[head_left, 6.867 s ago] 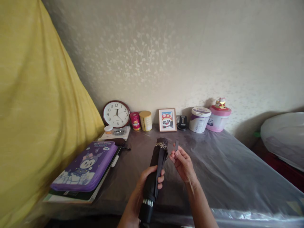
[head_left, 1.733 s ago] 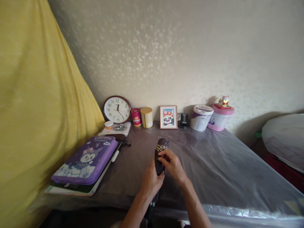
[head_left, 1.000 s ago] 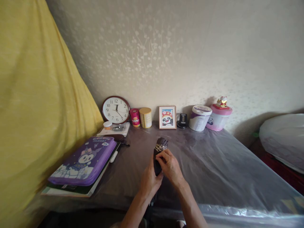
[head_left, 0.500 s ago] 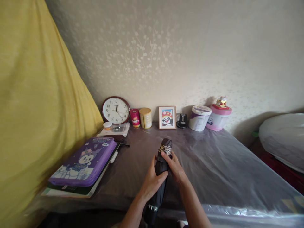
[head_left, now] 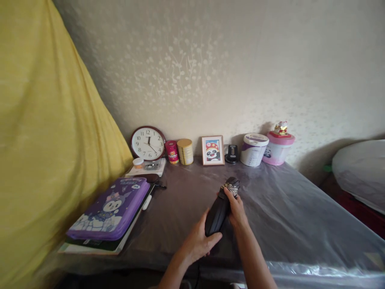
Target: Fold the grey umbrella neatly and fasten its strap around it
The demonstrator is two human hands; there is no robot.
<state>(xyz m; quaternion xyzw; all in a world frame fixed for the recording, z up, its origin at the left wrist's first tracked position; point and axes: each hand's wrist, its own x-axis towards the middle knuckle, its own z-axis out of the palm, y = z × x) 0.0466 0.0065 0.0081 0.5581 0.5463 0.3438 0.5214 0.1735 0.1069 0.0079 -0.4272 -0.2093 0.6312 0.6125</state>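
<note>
A folded black umbrella (head_left: 216, 216) is held tilted above the front part of the table, its upper end leaning to the right. Near that end, the gathered ribs show as a patterned cluster of light tips. My right hand (head_left: 237, 209) is closed around the upper part, thumb close to the rib tips. Lower down, my left hand (head_left: 199, 240) grips the umbrella with the thumb across its near side. Part of the lower end is hidden behind the left hand.
A plastic-covered table (head_left: 180, 200) spans the front. Along the wall stand a clock (head_left: 148, 143), two cans (head_left: 185, 152), a picture frame (head_left: 213, 163), a small black device (head_left: 232, 153) and two tubs (head_left: 254, 151). A purple case (head_left: 111, 208) lies left, by a yellow curtain (head_left: 66, 140).
The umbrella has swung to the right and tilts more, with its lower end no longer visible below my left hand. My right hand moved right with it; both hands keep hold.
</note>
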